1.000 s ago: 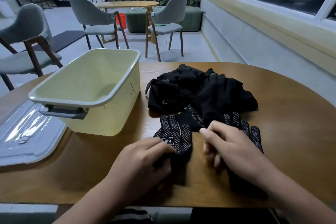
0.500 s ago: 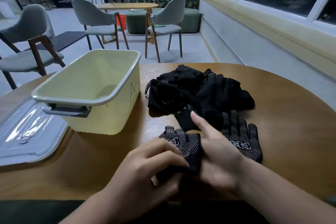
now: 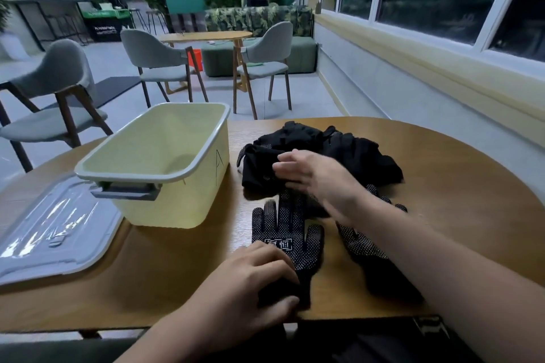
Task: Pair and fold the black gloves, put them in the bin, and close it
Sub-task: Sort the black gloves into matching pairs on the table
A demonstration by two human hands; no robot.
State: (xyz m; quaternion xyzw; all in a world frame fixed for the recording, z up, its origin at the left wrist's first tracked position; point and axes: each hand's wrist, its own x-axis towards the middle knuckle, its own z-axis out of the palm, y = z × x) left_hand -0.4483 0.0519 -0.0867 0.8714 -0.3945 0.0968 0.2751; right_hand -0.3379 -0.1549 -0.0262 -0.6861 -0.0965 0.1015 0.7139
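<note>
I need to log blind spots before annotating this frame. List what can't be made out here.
- Pile of gloves, head view: the count is unclear, since the black fabric overlaps and the right hand covers part of it.
- Second flat glove: the right forearm hides most of it.
- Cuff of the near glove: under the left hand.
- Lid: cut off by the left edge.
- Right hand: motion-blurred, so its grip is unclear.

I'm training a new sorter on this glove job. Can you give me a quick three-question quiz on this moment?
1. True or false: the bin already holds gloves.
2. Where is the lid? A) on the bin B) flat on the table, left of the bin C) on a chair
3. Which hand presses the cuff of the flat glove?

Key: 1 false, it looks empty. 2 B. 3 the left hand; the right hand reaches the pile.
</note>
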